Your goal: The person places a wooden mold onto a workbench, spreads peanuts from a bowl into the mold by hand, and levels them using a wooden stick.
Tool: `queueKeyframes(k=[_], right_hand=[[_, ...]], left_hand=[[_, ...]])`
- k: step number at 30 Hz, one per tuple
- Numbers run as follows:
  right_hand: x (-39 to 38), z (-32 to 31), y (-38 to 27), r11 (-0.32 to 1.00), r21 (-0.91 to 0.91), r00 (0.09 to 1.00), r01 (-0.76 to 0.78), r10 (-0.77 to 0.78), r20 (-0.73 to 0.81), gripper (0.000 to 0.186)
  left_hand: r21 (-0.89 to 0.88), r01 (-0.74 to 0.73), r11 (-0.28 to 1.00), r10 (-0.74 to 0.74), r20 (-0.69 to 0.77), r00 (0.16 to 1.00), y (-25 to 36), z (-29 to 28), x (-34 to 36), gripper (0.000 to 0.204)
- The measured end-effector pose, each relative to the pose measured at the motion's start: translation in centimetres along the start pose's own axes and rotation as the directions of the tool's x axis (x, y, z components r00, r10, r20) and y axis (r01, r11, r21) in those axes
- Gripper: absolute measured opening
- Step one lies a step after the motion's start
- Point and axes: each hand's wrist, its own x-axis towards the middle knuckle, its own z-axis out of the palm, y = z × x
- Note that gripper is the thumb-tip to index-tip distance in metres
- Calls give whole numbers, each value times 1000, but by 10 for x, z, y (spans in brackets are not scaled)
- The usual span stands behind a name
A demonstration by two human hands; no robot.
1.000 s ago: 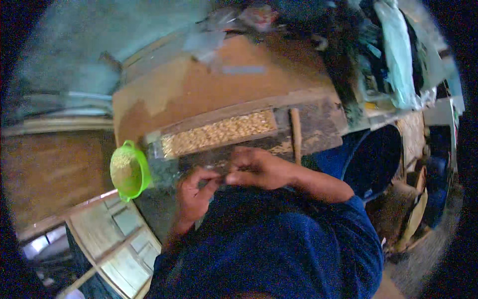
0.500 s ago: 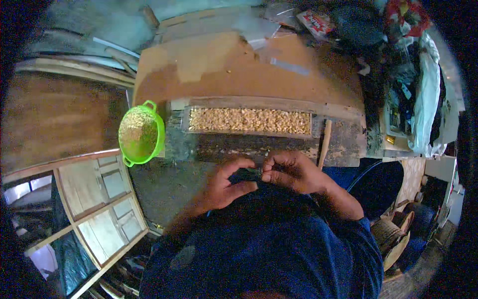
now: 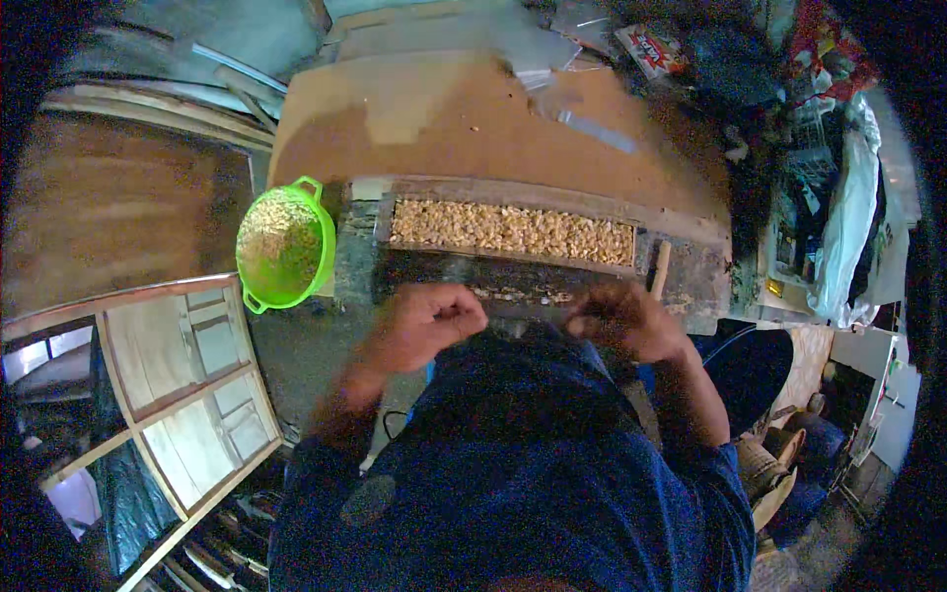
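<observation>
My left hand [image 3: 426,323] is curled into a fist in front of my chest, just below the near edge of a dark workbench [image 3: 691,281]. My right hand [image 3: 623,321] hovers a hand's width to its right with the fingers bent inward. Blur hides whether it pinches anything. Beyond both hands lies a long narrow tray [image 3: 513,229] filled with pale nut kernels. A few loose kernels [image 3: 523,294] lie on the bench between the tray and my hands. A green colander [image 3: 286,252] full of kernels sits left of the tray. My blue shirt fills the lower frame.
A wooden stick [image 3: 659,268] stands at the tray's right end. A brown board [image 3: 493,118] lies behind the tray. Glazed window frames [image 3: 187,385] lean at lower left. Clutter, bags and cloth [image 3: 848,217] crowd the right side.
My hands were pressed together over something small at my chest; now they have parted, left going left and right going right. The view has shifted slightly.
</observation>
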Motion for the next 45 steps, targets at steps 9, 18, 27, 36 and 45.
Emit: queueKeyframes(k=[9, 18, 27, 36, 45], right_hand=[[13, -37, -4, 985, -146, 917, 89, -138, -374, 21], [41, -52, 18, 907, -420, 786, -47, -225, -575, 24], [51, -64, 66, 833, -524, 700, -178, -267, -662, 22], [61, -71, 84, 726, -625, 636, -285, -345, -690, 26], [65, -71, 88, 666, -639, 564, -385, -378, -734, 31]], left_hand=[[218, -1, 976, 12, -51, 999, 7, -52, 26, 15], [284, 29, 958, 44, -250, 967, -43, -81, 60, 15], [411, 168, 896, 13, -401, 916, -58, -75, 67, 16], [463, 181, 868, 52, -445, 894, -59, -73, 77, 14], [404, 209, 891, 22, -498, 867, -65, -71, 82, 21]])
